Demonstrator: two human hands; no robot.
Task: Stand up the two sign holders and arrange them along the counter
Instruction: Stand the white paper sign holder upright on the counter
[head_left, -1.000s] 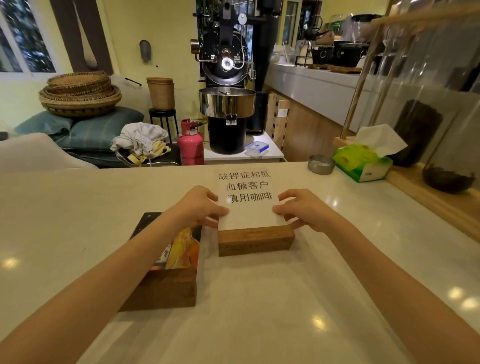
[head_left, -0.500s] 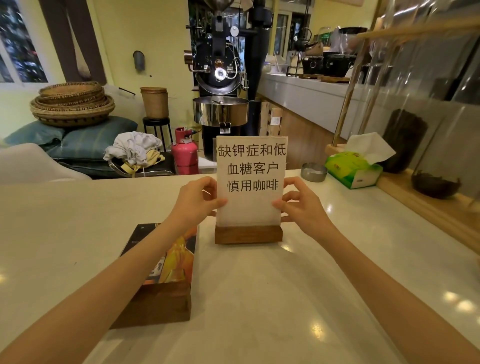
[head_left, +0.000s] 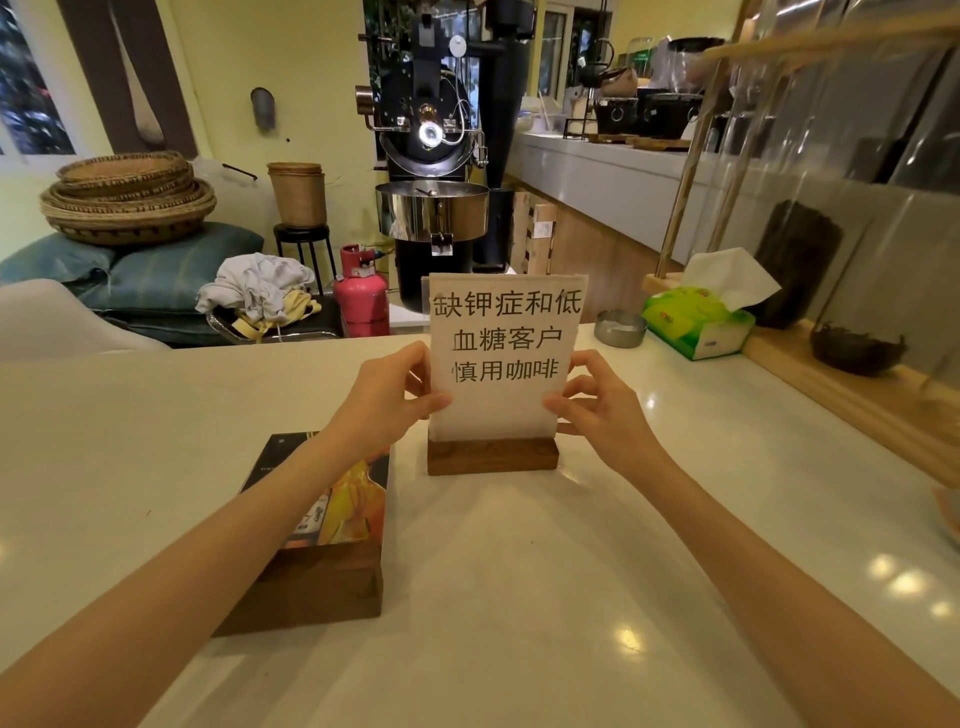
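One sign holder (head_left: 317, 540) is not yet stood up; it lies flat near the front edge of the surface (head_left: 571, 597), under the left arm. Farther back, near the middle, the white sign holder (head_left: 501, 374) is stood upright on its wooden block. It is pinched at its side edges, the left hand (head_left: 387, 402) and the right hand (head_left: 597, 410) having their fingers closed on it.

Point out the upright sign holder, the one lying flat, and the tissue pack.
upright sign holder (head_left: 492, 455): head view, wooden base
flat sign holder (head_left: 317, 590): head view, wooden base
tissue pack (head_left: 691, 322): head view, green top
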